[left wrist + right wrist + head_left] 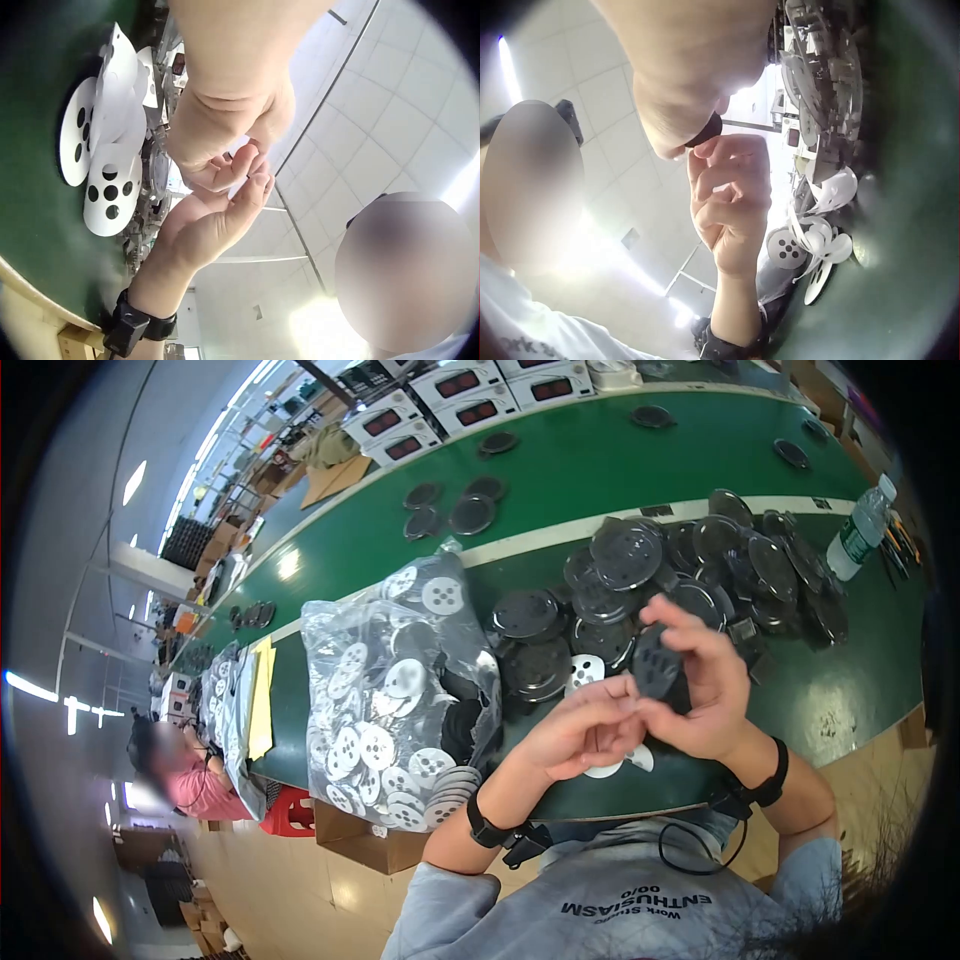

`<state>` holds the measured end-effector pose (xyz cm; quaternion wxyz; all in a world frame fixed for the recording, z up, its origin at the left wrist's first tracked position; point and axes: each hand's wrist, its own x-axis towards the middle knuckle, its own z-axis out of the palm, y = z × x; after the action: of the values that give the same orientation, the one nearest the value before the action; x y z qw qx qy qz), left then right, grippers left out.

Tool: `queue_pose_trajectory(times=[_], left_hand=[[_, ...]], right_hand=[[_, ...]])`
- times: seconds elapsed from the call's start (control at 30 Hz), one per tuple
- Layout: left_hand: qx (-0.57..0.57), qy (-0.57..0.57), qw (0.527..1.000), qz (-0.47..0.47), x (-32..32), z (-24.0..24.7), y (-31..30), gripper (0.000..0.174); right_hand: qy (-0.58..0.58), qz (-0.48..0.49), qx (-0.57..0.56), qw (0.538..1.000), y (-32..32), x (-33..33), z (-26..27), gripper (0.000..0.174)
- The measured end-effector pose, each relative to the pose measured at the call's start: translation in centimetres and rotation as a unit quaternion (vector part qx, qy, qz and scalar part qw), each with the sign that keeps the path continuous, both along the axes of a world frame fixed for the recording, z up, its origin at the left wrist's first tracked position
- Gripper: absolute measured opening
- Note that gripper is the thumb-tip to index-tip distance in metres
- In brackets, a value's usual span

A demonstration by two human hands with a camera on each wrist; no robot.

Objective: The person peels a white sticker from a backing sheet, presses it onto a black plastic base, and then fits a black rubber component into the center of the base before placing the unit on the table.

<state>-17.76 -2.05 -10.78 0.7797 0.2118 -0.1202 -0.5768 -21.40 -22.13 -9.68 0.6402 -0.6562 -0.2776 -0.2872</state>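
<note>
Both hands were up just above the near edge of the green worktop [860, 670], close to the chest.

Right hand [705, 695]: fingers curled round a black disc [655, 660], gripping it on edge, tilted up off the worktop. The right wrist view showed the same disc [705, 131] as a dark sliver under the thumb.

Left hand [585, 732]: fingers curled, tips meeting the right hand at the disc's lower edge. Couldn't tell whether they pinched the disc or only touched it. The left wrist view showed fingertips [241, 159] of the two hands against each other, with the disc hidden.

Under the hands, a few white discs [585, 670] with round holes lay flat on the worktop. The left wrist view had them overlapping [105, 187].

Left of the hands, a short stack of white discs [450, 785] sat at the worktop edge. It touched a clear plastic bag [390, 690] full of more white discs.

Below that edge there was a cardboard box [380, 845] on the floor.

Just beyond the hands was a big heap of black discs [690, 570], overlapping every which way. A water bottle [858, 530] stood at the heap's right end.

Further across, past a white line on the worktop, there were loose dark discs [470, 510] in a small group.

At the far edge stood a row of white machines [470, 395] with red displays.

Far left, another person [190, 770] was sitting at the same worktop.
</note>
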Motion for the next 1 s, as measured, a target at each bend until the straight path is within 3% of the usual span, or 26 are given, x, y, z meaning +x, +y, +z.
queue_pose_trajectory(times=[0.03,0.1,0.17,0.27,0.33,0.4,0.43,0.5,0.6,0.7,0.8,0.9,1.0], left_hand=[[0.016,-0.025,1.000,-0.005,0.0,0.8,0.1,0.027],[0.147,-0.309,0.937,0.075,0.0,3.5,1.0,0.026],[0.282,-0.542,0.781,0.128,0.4,7.3,2.2,0.025],[0.465,-0.710,0.521,0.088,3.6,10.4,2.9,0.047],[0.502,-0.757,0.403,0.114,7.4,7.8,4.0,0.070],[0.542,-0.772,0.324,0.071,12.0,4.0,5.3,0.091],[0.561,-0.746,0.359,0.026,13.2,3.9,5.3,0.095],[0.588,-0.688,0.421,-0.062,15.1,4.4,4.9,0.103],[0.552,-0.725,0.411,-0.026,15.3,4.2,4.9,0.103],[0.513,-0.778,0.356,0.075,14.3,4.6,5.3,0.081],[0.602,-0.634,0.478,0.090,13.9,6.5,5.2,0.049],[0.475,-0.616,0.581,0.240,12.6,5.5,6.2,0.024],[0.411,-0.503,0.711,0.269,9.2,8.5,5.1,0.025]], right_hand=[[0.017,-0.008,0.052,0.998,-0.2,-0.1,0.0,0.062],[0.069,-0.016,0.129,0.989,-1.0,-0.1,1.1,0.065],[0.101,-0.026,0.136,0.985,-1.8,0.4,1.5,0.068],[0.141,0.004,0.164,0.976,-1.3,0.4,1.7,0.063],[0.165,0.030,0.181,0.969,-0.8,0.0,1.5,0.055],[0.175,0.060,0.189,0.964,-0.6,0.1,0.7,0.046],[0.173,0.074,0.201,0.961,-0.4,0.1,0.9,0.036],[0.174,0.087,0.180,0.964,-0.5,0.1,0.5,0.036],[0.193,0.099,0.172,0.961,-0.6,-0.2,0.8,0.034],[0.212,0.117,0.184,0.952,-0.5,-0.4,0.8,0.032],[0.220,0.125,0.184,0.950,-0.4,-0.5,0.7,0.034],[0.207,0.127,0.177,0.954,-0.2,-0.6,0.8,0.036],[0.178,0.100,0.133,0.970,-0.1,-0.7,0.8,0.039]])
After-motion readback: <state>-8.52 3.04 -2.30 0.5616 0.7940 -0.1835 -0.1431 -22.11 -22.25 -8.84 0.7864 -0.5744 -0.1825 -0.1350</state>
